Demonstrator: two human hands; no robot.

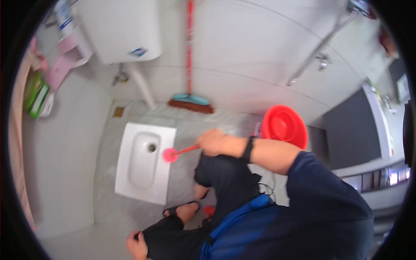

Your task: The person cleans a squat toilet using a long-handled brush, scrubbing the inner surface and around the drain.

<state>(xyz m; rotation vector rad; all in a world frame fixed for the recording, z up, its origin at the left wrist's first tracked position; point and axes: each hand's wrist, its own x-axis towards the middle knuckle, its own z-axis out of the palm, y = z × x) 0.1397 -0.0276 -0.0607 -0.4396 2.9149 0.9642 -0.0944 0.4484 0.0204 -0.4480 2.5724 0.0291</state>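
Note:
My right hand (211,142) is closed around the red handle of a toilet brush (186,150). The brush's round pink head sits at the right rim of a white squat toilet (165,184) set in the floor, beside its basin and drain hole. Whether the bristles touch the rim is hard to tell. At the lower left, my left hand (138,245) rests by my bent knee in dark shorts, its fingers partly seen, with no tool visible in it.
A broom (190,99) with a red handle leans on the far wall, beside a white cistern (119,30) and its pipe. Red basins (284,125) stand right of my arm. A shower hose (323,47) hangs on the wall near a grey cabinet (353,128). A curtain (19,143) hangs left.

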